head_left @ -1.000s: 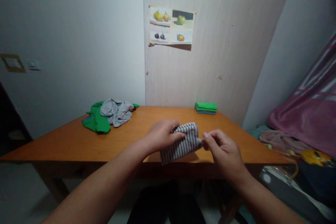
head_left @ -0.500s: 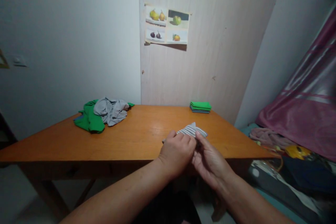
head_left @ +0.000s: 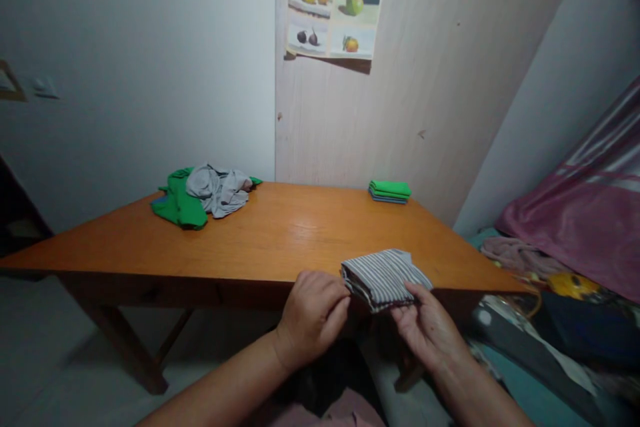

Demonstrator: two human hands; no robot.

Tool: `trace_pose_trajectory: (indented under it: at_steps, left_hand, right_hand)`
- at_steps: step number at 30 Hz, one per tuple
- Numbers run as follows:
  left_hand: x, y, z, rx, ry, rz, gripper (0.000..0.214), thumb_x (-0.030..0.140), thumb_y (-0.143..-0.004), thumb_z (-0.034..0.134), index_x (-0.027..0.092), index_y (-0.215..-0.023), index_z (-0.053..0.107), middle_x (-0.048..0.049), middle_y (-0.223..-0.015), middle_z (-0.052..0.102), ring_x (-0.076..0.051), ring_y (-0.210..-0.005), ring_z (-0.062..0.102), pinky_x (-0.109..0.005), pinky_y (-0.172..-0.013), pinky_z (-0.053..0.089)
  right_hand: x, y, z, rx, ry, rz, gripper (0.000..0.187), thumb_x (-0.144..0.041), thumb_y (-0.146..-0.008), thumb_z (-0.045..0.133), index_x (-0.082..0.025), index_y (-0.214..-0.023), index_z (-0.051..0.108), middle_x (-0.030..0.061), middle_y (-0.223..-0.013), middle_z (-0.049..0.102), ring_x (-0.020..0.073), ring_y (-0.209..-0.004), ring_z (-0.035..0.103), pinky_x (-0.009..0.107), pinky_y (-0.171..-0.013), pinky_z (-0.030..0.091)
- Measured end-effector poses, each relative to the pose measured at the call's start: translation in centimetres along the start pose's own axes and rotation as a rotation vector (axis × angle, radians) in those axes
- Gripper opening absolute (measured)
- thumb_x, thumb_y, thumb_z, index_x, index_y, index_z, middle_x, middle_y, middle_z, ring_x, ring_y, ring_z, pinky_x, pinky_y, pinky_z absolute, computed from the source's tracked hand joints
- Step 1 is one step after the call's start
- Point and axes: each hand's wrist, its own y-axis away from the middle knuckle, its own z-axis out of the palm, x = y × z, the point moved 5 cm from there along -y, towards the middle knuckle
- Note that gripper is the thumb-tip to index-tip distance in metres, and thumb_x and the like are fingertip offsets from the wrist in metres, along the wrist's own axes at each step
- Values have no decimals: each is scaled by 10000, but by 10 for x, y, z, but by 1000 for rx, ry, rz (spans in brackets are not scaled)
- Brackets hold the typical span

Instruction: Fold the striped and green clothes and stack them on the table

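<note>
Lower centre: the right hand point(head_left: 425, 323) had its fingers partly hidden beneath the striped cloth point(head_left: 383, 273); whether the left hand point(head_left: 315, 310) gripped its corner, I could not tell. Lower edge: both forearms point(head_left: 235, 377) were cut off. Right edge: the pink curtain point(head_left: 590, 193) was likewise cropped.

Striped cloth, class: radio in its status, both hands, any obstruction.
Right hand holding striped cloth. Left hand at its left corner, contact unclear. Cloth folded, layers showing at left. Crumpled pile and folded stack farther back, neither in the way.
</note>
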Motion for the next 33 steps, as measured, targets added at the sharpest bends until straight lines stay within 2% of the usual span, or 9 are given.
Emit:
trace_pose_trajectory:
  at_steps: [4, 9, 13, 19, 21, 24, 28, 31, 33]
  left_hand:
    - [-43, 1, 7, 73, 125, -317, 137, 228, -948, 541, 189, -1006, 659, -79, -959, 693, -210, -922, 642, -353, -831, 487]
    - [-63, -7, 25, 101, 356, -531, 161, 232, -920, 568, 189, -1051, 652, -83, -1047, 691, -204, -969, 657, -326, -855, 506]
    - [-66, -10, 41, 144, 641, -731, 178, 198, -851, 634, 165, -1025, 616, -93, -1035, 682, -196, -947, 666, -306, -843, 508]
    - [-53, -18, 55, 114, 959, -906, 432, 204, -756, 755, 163, -1131, 544, -79, -988, 697, -197, -921, 669, -287, -815, 499]
    - [-51, -21, 56, 122, 992, -945, 394, 231, -759, 758, 161, -1102, 576, -67, -949, 709, -178, -852, 664, -266, -771, 491]
    - [-53, -22, 59, 151, 1046, -1020, 216, 220, -780, 700, 144, -973, 642, -58, -874, 710, -136, -723, 631, -228, -668, 474]
    - [-57, -18, 64, 175, 1209, -1154, 66, 168, -774, 615, 139, -818, 654, -44, -772, 690, -112, -611, 598, -210, -570, 460]
    - [-59, -15, 66, 194, 1319, -1238, 95, 124, -783, 573, 125, -826, 658, -67, -777, 695, -133, -630, 637, -227, -584, 499]
    - [-59, -15, 67, 194, 1402, -1276, 155, 85, -796, 535, 105, -878, 664, -106, -846, 719, -156, -694, 678, -263, -664, 548]
  right_hand:
    - [-1, -1, -6, 21, -14, 25, 289, -30, -840, 575, -171, -1083, 643, 49, -938, 763, 169, -794, 743, 278, -693, 645]
    - [-2, -3, -3, -28, -24, 29, 316, -39, -848, 574, -184, -1119, 647, 35, -944, 769, 164, -802, 747, 277, -720, 644]
    - [0, -1, 0, -53, -15, 38, 327, -61, -852, 585, -179, -1151, 647, 42, -971, 770, 175, -823, 750, 283, -717, 646]
    - [4, 9, 13, -137, -16, 35, 396, -85, -844, 617, -199, -1223, 625, 37, -1053, 763, 181, -896, 746, 310, -789, 645]
    - [5, 12, 17, -171, -17, 42, 415, -96, -842, 624, -209, -1241, 616, 35, -1081, 757, 189, -931, 742, 336, -830, 641]
    - [6, 14, 19, -179, -19, 38, 424, -98, -843, 633, -208, -1251, 608, 36, -1090, 755, 190, -952, 739, 346, -858, 634]
    - [6, 15, 18, -176, -16, 33, 431, -80, -841, 638, -205, -1251, 604, 40, -1106, 751, 184, -958, 737, 329, -836, 636]
    - [7, 13, 17, -165, -18, 38, 409, -70, -842, 630, -190, -1232, 612, 52, -1105, 751, 179, -948, 738, 301, -796, 639]
    - [7, 12, 16, -147, -20, 29, 395, -69, -843, 625, -189, -1220, 618, 48, -1085, 755, 172, -924, 740, 289, -771, 640]
